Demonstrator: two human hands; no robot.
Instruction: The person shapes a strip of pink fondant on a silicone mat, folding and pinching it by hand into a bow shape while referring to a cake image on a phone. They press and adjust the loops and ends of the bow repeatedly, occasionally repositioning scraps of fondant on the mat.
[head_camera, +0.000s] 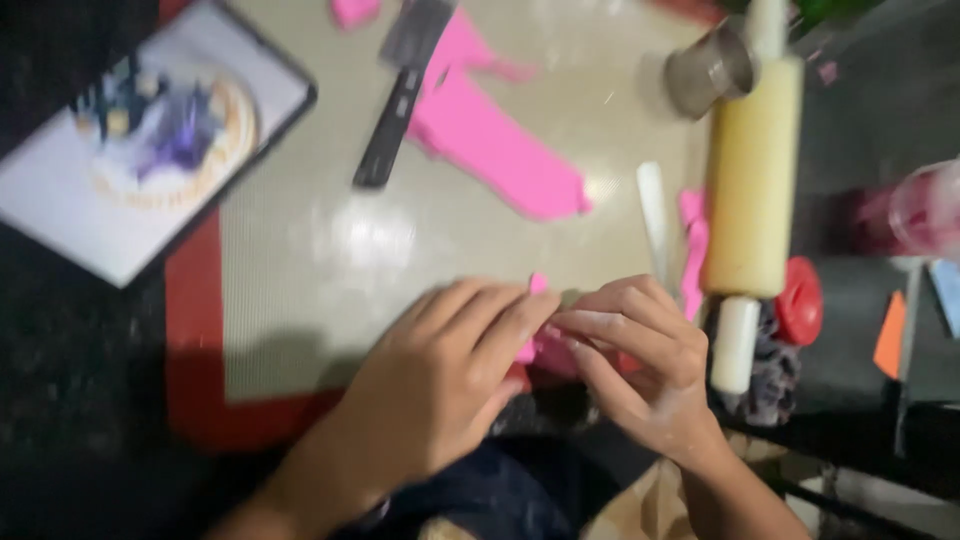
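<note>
A: Item one, nearest: left hand (440, 385) and right hand (635, 365), fingertips pinching a small pink fondant piece (540, 345) over the mat's near edge (300, 330).

B: Risk: soft piece may tear if squeezed. Farther: rolling pin (752, 180), knife (400, 90), pink sheet (495, 140) could snag sleeves.

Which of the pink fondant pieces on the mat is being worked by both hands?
The small pink piece pinched between the left hand and right hand at the mat's near edge. The large rolled sheet and the strip by the rolling pin lie untouched.
</note>
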